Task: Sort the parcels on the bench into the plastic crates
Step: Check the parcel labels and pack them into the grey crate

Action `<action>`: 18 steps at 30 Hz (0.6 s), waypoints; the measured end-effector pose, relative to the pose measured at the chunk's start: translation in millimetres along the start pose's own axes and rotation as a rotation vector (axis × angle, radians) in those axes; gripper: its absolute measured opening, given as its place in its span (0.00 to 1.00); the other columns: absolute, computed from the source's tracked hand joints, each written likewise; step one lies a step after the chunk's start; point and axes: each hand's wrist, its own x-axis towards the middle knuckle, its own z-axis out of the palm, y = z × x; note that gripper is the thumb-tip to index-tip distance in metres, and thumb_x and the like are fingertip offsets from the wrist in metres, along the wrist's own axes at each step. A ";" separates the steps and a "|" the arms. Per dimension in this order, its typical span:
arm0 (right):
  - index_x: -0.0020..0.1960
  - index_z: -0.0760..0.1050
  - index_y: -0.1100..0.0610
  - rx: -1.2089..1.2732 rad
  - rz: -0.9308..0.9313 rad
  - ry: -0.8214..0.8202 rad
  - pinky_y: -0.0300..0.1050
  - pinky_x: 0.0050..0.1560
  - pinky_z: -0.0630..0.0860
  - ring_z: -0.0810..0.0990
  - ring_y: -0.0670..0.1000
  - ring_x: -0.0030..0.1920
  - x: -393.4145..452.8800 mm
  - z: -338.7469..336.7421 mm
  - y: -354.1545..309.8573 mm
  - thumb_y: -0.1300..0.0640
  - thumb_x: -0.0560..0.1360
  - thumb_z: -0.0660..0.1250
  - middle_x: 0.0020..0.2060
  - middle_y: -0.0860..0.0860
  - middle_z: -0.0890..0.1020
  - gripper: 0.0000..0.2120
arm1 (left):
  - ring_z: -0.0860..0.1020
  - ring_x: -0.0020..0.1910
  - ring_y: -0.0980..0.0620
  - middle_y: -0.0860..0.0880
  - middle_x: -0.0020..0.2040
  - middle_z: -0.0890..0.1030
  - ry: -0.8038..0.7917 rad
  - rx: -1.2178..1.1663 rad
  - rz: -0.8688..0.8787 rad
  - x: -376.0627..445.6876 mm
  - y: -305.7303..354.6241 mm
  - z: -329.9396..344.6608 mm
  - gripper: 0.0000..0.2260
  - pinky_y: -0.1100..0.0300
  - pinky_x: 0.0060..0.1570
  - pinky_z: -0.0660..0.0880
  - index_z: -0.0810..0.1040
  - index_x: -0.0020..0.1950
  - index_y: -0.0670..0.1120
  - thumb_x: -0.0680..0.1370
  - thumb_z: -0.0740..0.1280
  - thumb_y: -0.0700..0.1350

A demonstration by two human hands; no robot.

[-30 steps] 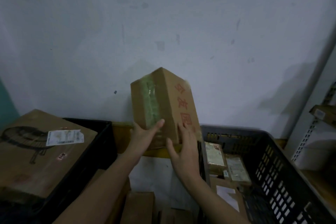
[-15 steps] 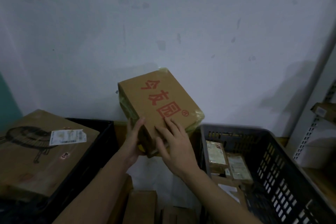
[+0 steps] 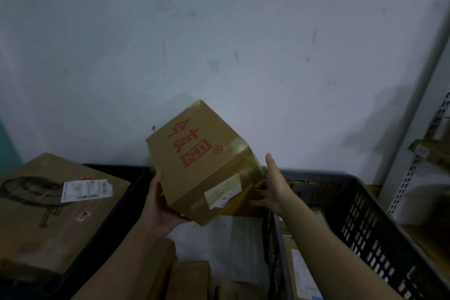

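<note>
Tilted brown cardboard box with red characters [image 3: 198, 161] cradled by left hand [image 3: 162, 204], fingers curled underneath; right hand [image 3: 272, 185] fingers straight against taped side. Scuffed white wall [image 3: 219, 44] behind; black plastic crates left [image 3: 117, 217] and right [image 3: 360, 204].

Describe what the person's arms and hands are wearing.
Nothing shows on either. The left hand and right hand are bare, without gloves, rings or a watch in view. Both forearms are uncovered as far as the frame's bottom edge; no sleeve is visible.

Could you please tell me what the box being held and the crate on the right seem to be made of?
The box looks like matte brown corrugated cardboard, with glossy yellowish tape shining at its corners. The crate on the right appears to be dark moulded plastic, judging by its regular slotted wall.
</note>
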 end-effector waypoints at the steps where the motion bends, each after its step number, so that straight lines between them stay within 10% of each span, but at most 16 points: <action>1: 0.74 0.69 0.48 -0.007 0.035 -0.060 0.64 0.59 0.75 0.73 0.61 0.67 0.5 -1.1 4.5 0.28 0.76 0.56 0.70 0.56 0.74 0.34 | 0.73 0.66 0.32 0.38 0.67 0.76 -0.018 0.013 -0.015 -2.3 1.0 -1.6 0.32 0.28 0.60 0.70 0.75 0.70 0.51 0.71 0.64 0.68; 7: 0.57 0.80 0.57 0.098 -0.156 0.034 0.54 0.44 0.83 0.85 0.57 0.48 -1.0 0.7 22.5 0.52 0.78 0.70 0.49 0.56 0.86 0.12 | 0.81 0.55 0.41 0.43 0.58 0.83 0.139 0.314 0.087 -0.3 13.5 -0.8 0.19 0.47 0.47 0.78 0.74 0.71 0.49 0.81 0.62 0.54; 11: 0.61 0.79 0.57 0.054 -0.267 0.083 0.57 0.55 0.82 0.84 0.57 0.53 -3.5 11.6 37.5 0.54 0.75 0.74 0.53 0.55 0.85 0.16 | 0.76 0.65 0.46 0.47 0.73 0.71 0.273 0.637 0.290 15.2 16.1 -9.6 0.24 0.45 0.65 0.74 0.61 0.78 0.61 0.83 0.63 0.48; 18: 0.61 0.76 0.56 -0.007 -0.401 0.179 0.43 0.50 0.82 0.82 0.51 0.52 -7.2 26.7 47.8 0.54 0.74 0.74 0.54 0.52 0.82 0.17 | 0.72 0.70 0.51 0.52 0.74 0.70 0.194 0.844 0.306 11.2 10.7 18.5 0.37 0.49 0.69 0.70 0.71 0.73 0.63 0.67 0.64 0.77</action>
